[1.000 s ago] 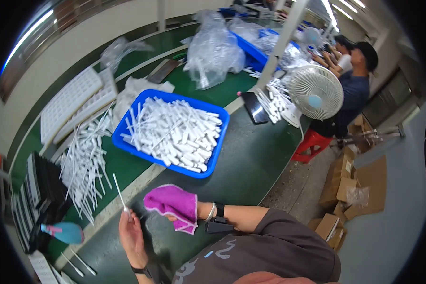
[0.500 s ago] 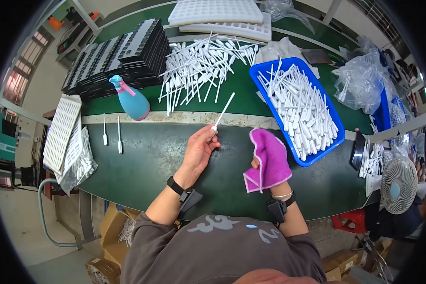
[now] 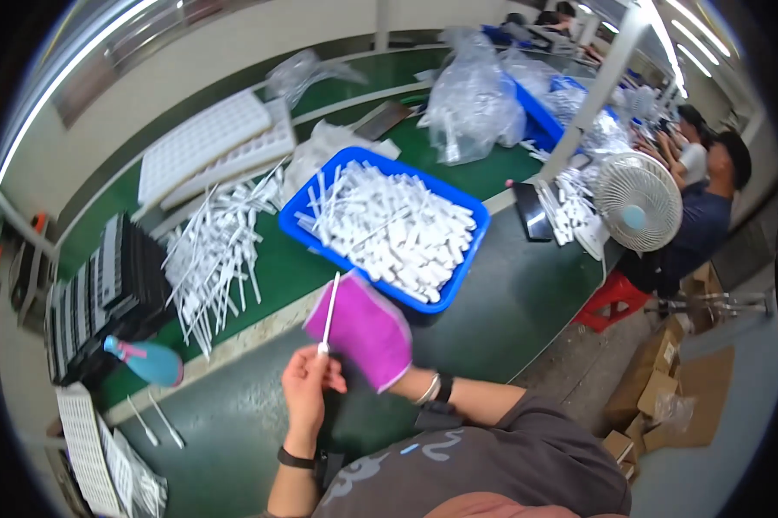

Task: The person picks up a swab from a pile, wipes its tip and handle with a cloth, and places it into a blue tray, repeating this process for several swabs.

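Now the left hand is holding the white stick up against the purple cloth, which is covering the right hand, so wiping is starting.

Bare green table before the hands, blue bin ahead, spray bottle blocking left

the view swings right since half a second ago, so the blue bin now sits straight ahead and a white fan reappears. the left hand now raises its thin white stick against the magenta cloth covering the right hand.
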The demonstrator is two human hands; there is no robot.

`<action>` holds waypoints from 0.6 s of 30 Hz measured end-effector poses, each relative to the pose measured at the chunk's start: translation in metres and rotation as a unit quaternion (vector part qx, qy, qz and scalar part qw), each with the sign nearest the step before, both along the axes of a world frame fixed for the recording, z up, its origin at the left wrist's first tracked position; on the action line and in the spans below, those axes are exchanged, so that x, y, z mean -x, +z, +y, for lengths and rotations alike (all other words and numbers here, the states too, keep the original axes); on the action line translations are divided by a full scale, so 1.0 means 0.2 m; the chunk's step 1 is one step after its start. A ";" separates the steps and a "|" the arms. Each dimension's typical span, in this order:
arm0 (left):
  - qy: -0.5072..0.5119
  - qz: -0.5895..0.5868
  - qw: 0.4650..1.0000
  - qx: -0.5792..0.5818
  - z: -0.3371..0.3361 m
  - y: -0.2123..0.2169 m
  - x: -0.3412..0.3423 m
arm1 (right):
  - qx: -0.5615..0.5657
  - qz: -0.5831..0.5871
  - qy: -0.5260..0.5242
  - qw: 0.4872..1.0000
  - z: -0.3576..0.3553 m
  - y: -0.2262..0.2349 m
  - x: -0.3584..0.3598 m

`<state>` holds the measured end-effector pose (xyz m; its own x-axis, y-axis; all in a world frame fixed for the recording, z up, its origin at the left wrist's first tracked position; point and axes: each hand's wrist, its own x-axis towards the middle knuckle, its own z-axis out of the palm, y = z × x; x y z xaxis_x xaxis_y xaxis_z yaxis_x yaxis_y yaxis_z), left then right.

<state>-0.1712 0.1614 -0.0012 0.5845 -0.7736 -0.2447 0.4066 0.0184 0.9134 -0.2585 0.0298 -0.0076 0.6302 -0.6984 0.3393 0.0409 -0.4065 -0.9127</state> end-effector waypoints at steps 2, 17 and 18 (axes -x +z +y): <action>-0.033 -0.026 0.999 -0.028 -0.05 -0.07 0.07 | -0.090 -0.103 0.022 0.990 0.15 -0.23 0.00; -0.266 0.225 0.937 -0.010 -0.07 -0.02 0.15 | -0.676 -0.334 0.293 0.588 -0.23 -0.18 0.07; -0.229 0.212 0.950 -0.021 -0.07 -0.05 0.16 | -0.671 -0.317 0.295 0.601 -0.19 -0.20 0.05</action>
